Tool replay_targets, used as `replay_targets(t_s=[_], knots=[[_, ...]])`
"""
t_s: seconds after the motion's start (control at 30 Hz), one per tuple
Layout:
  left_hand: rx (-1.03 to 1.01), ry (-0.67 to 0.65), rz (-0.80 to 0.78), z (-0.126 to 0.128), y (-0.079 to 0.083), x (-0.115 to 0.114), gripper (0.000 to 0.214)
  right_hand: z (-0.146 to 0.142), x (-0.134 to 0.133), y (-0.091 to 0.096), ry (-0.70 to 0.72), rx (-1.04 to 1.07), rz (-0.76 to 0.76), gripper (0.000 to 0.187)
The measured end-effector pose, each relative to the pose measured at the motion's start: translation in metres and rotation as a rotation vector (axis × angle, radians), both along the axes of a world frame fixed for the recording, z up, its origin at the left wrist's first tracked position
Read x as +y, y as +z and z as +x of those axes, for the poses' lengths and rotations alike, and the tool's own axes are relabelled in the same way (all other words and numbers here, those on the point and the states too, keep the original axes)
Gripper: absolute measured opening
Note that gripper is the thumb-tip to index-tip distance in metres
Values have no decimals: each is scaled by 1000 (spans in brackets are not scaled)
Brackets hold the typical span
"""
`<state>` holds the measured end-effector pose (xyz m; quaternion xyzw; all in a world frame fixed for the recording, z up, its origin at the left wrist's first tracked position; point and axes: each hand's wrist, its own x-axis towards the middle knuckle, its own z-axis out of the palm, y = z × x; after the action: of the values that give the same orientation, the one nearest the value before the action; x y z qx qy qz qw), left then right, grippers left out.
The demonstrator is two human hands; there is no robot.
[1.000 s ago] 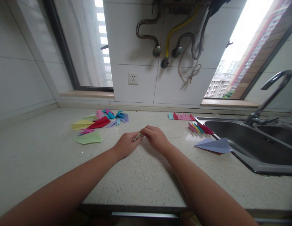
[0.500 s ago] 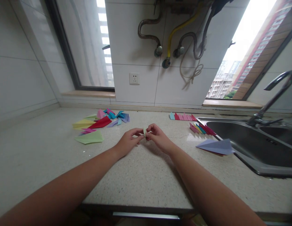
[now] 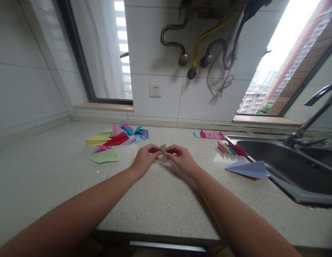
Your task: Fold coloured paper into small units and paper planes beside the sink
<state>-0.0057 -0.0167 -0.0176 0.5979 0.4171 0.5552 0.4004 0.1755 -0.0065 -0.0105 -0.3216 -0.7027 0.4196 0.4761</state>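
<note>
Between my two hands is a small pale green piece of folded paper, held upright just above the countertop. My left hand pinches its left side between thumb and fingers. From the other side, my right hand grips its right edge the same way. The fingers hide the paper's lower part, so its full shape does not show. To the left lies a loose pile of folded papers, with a red one, a yellow one and a light green one.
A row of small pink and red folded papers stands near the wall, with a second multicoloured row by the steel sink. A lavender paper plane lies at the sink's edge. The faucet rises at right.
The pale green paper has turned, so a broader face of it now shows. Both hands still hold it in nearly the same spot. The whole view has shifted slightly.
</note>
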Motion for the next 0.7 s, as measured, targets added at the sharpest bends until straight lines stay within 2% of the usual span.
replay_targets(t_s=[0.13, 0.3, 0.43, 0.57, 0.7], knots=[[95, 23, 105, 1, -1, -3, 22, 1, 5, -2, -86, 12, 22, 18], [205, -6, 156, 0, 3, -7, 25, 3, 11, -4, -94, 97, -51, 17], [258, -69, 104, -1, 8, -9, 28, 4, 12, -6, -54, 113, -121, 17], [226, -148, 27, -2, 8, -9, 31, 5, 12, -7, -14, 103, -151, 17], [202, -168, -15, -2, 7, -9, 27, 6, 10, -6, -4, 107, -175, 15]])
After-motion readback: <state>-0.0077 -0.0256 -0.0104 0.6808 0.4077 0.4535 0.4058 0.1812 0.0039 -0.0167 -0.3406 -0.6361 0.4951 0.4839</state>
